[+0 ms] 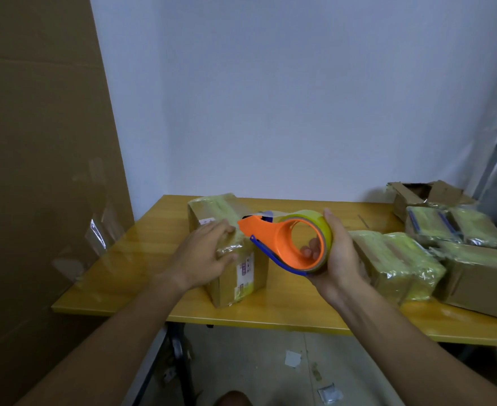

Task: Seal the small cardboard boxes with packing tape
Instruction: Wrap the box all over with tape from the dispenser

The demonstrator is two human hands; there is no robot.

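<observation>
A small cardboard box (242,276) with yellowish tape over its top stands on the yellow table (141,259), left of centre. My left hand (203,253) rests flat on the box's top with fingers straight. My right hand (336,253) grips an orange and blue tape dispenser (276,238) loaded with a yellowish tape roll (314,216), fingers curled through the ring. The dispenser hangs just above the box's right side, its nose pointing left toward my left hand.
Several taped boxes (399,265) crowd the table's right side, with an open empty box (423,194) at the back right. A tall cardboard sheet (36,171) leans at the left. A white wall stands behind. Scraps litter the floor (294,358) below.
</observation>
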